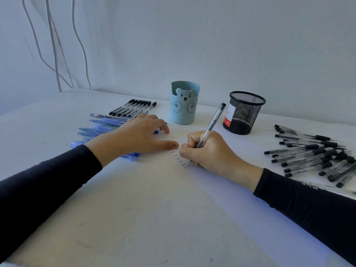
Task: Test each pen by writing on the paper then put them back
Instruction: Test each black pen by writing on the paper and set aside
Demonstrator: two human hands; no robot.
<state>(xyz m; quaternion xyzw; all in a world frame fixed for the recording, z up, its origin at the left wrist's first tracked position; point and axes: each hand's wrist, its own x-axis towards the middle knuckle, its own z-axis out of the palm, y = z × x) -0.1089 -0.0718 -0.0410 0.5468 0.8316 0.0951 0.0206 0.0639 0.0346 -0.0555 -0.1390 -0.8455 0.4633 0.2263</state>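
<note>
Far left, at nine o'clock from the paper (240,180): blue pens (100,130) fanned flat on the tabletop (134,218), barrels roughly parallel, likely kept together as one sorted batch. Behind them, toward ten o'clock: a neat row of black-capped pens (133,108), lined up side by side, either tested already or queued; cannot tell which.

Over the blue pens: left hand (138,135), palm down, fingers (163,126) straight and spread wide, gripping nothing. Thumb tip reaching to the sheet's top-left corner, seemingly to pin it against sliding under the strokes.

At twelve o'clock: pale blue bear cup (184,105), upright, nothing visible sticking out; presumably a home for finished pens.

Centre: right hand (208,151), fingers curled tight round a clear-barrelled pen (212,124), the one under test, in a writing grip. Barrel tilted back toward one o'clock, tip down on the paper at the foot of a short column of "Test" words (178,158). Last word only part written, so judged mid-stroke, with the return of this pen to follow.

At one o'clock: black mesh cup (243,112), upright, a red-and-white label showing through the mesh, no pens visible inside.

At three o'clock: loose heap of black pens (316,157), crossing one another, within easy reach of the writing hand, likely the untested stock.
</note>
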